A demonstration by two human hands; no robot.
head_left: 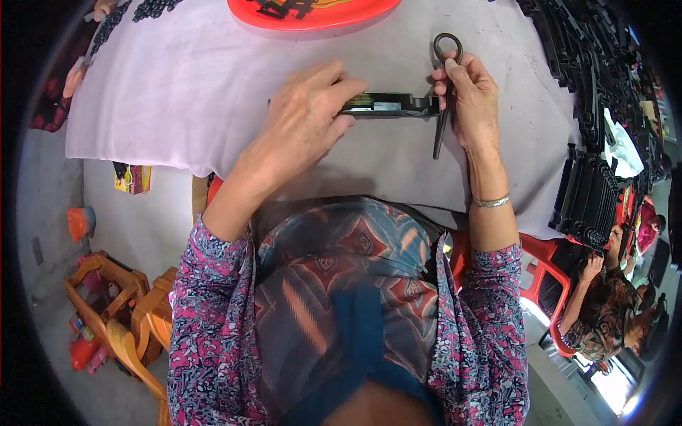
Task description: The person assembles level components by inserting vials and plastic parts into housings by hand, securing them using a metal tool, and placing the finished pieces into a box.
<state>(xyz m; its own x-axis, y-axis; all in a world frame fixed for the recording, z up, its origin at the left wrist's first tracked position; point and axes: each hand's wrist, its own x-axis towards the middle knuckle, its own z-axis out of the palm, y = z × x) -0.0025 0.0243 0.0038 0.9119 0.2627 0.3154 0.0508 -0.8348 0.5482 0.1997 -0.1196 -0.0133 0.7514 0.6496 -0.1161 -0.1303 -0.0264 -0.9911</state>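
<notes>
A long, narrow black plastic strip (391, 105) with a hollow channel lies across the cloth in front of me. My left hand (305, 117) grips its left part, the thumb and fingers closed around it and covering that end. Something pale and yellowish shows inside the channel. Upright in my right hand (474, 99) is a pair of dark metal scissors (439, 138), with one loop handle at the top and the point toward me. The scissors cross the strip's right end; whether my right fingers also touch the strip is hard to see.
A red plate (312, 20) with black pieces stands at the far edge. Many black strips (586, 195) are piled along the right side of the pale tablecloth (177, 78). Another person (604, 305) sits at the right; a hand (74, 78) shows at far left. Wooden chairs (114, 305) stand lower left.
</notes>
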